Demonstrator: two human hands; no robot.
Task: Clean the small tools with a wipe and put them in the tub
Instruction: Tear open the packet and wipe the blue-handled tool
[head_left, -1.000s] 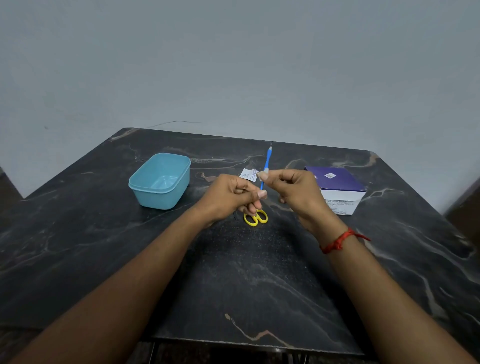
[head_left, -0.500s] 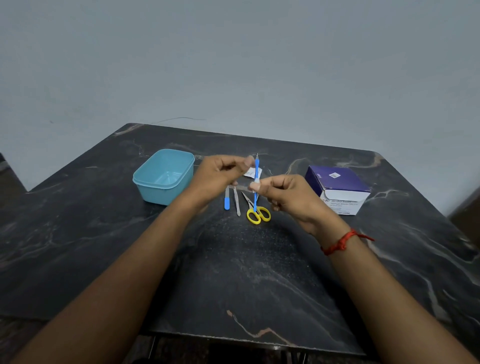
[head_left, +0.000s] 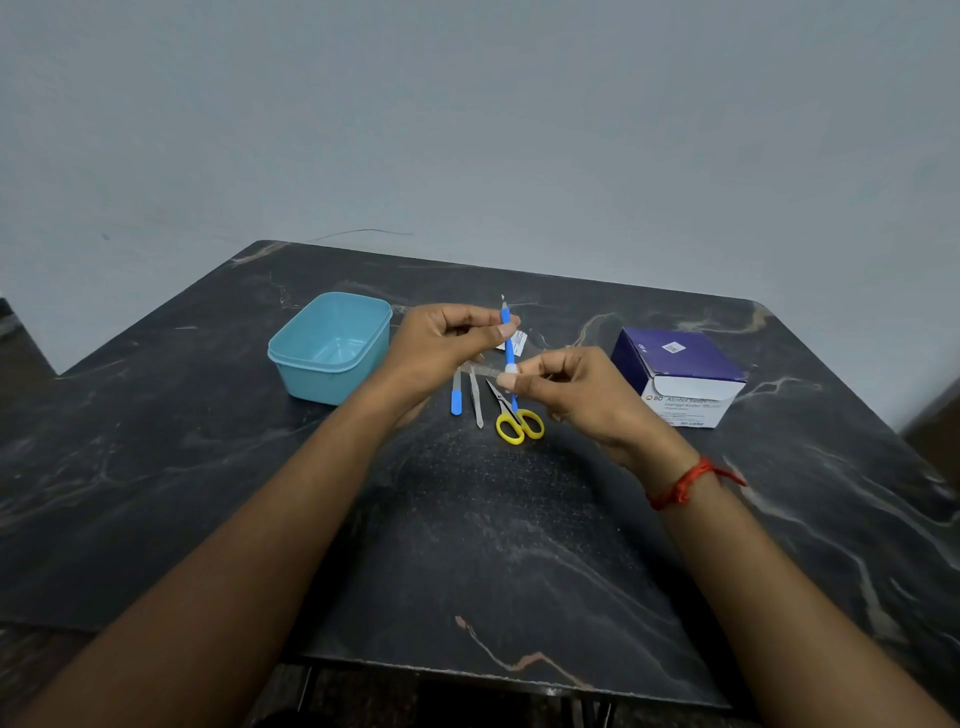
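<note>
My left hand (head_left: 441, 345) pinches the upper part of a thin blue-handled tool (head_left: 508, 353), held nearly upright above the table. My right hand (head_left: 569, 392) pinches a small white wipe (head_left: 510, 369) around the tool's shaft lower down. On the table below lie a blue-handled tool (head_left: 456, 395), a plain metal tool (head_left: 476, 397) and small yellow-handled scissors (head_left: 514, 418). The light blue tub (head_left: 332, 347) stands to the left and looks empty.
A purple and white box of alcohol swabs (head_left: 680, 376) stands at the right. A torn white wipe wrapper (head_left: 518, 343) lies behind the tools. The dark marble table (head_left: 493, 545) ends close to my body, and a grey wall rises behind it.
My left hand has risen from the tool's lower end to its upper part, uncovering the tools on the table. The blue tool now stands more upright, with the wipe lower on its shaft.
</note>
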